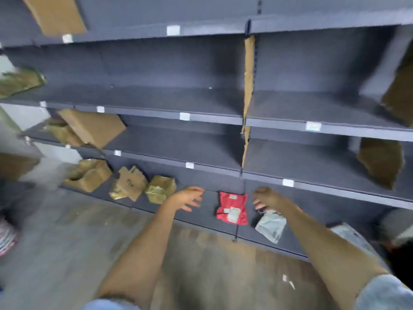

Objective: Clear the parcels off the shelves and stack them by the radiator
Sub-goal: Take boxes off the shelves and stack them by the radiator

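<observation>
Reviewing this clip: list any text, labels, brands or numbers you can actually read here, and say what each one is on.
None can be read.
White tags on the shelf edges: blank or too blurred.
Labels on the red parcel: printed, too blurred.
Dark marking on the brown paper parcel: illegible.
Grey parcel: no text discernible.

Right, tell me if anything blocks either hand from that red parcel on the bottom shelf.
Nothing visible does. The red parcel lies flat on the bottom shelf between the left hand and right hand, both open, with bare shelf on either side. The grey parcel lies to its right, under the right wrist, not touching it.
</observation>
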